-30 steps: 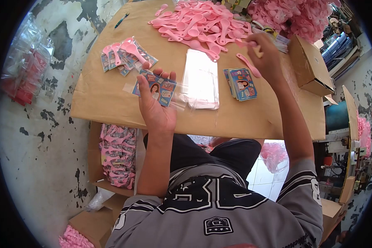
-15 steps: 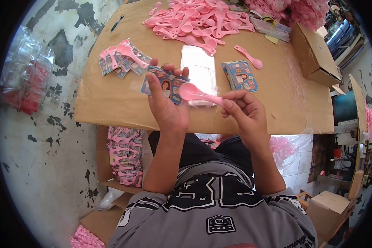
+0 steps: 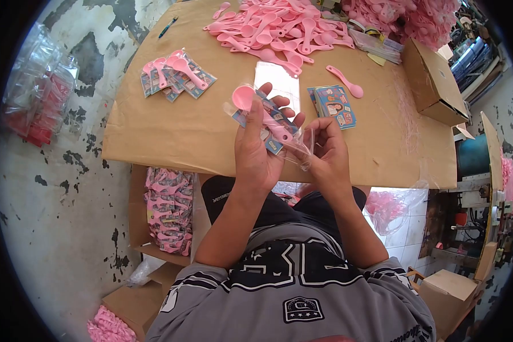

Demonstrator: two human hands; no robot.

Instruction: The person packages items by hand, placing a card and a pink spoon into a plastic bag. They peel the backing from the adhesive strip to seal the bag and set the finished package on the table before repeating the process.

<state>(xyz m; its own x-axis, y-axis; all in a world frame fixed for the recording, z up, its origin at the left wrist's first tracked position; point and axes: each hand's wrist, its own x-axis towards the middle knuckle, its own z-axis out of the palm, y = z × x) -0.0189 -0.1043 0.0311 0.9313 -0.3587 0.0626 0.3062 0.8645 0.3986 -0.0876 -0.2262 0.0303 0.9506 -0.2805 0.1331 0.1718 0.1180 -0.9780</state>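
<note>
My left hand (image 3: 255, 154) is closed around a clear plastic bag (image 3: 303, 153) with a blue printed card (image 3: 273, 145) inside. A pink spoon (image 3: 244, 98) lies over the card, its bowl up by my thumb and its handle pointing to the bag's mouth. At that end, my right hand (image 3: 331, 162) pinches the loose plastic. Behind the hands lies a stack of white or clear sleeves (image 3: 278, 77), partly covered by my left fingers. Printed cards (image 3: 337, 108) are piled on the right, near a single spoon (image 3: 346, 82). Several card-and-spoon packs (image 3: 179, 74) overlap on the left.
A large heap of pink spoons (image 3: 279, 28) covers the table's far side. On the brown table (image 3: 171, 137) are also a pen (image 3: 168, 27) and a cardboard box (image 3: 436, 80) at right. Below the left edge, a carton holds packed spoons (image 3: 169, 211).
The spoon has passed from my right hand to lie over the card in my left. My right hand now grips the bag's end, and my left hand has shifted right.
</note>
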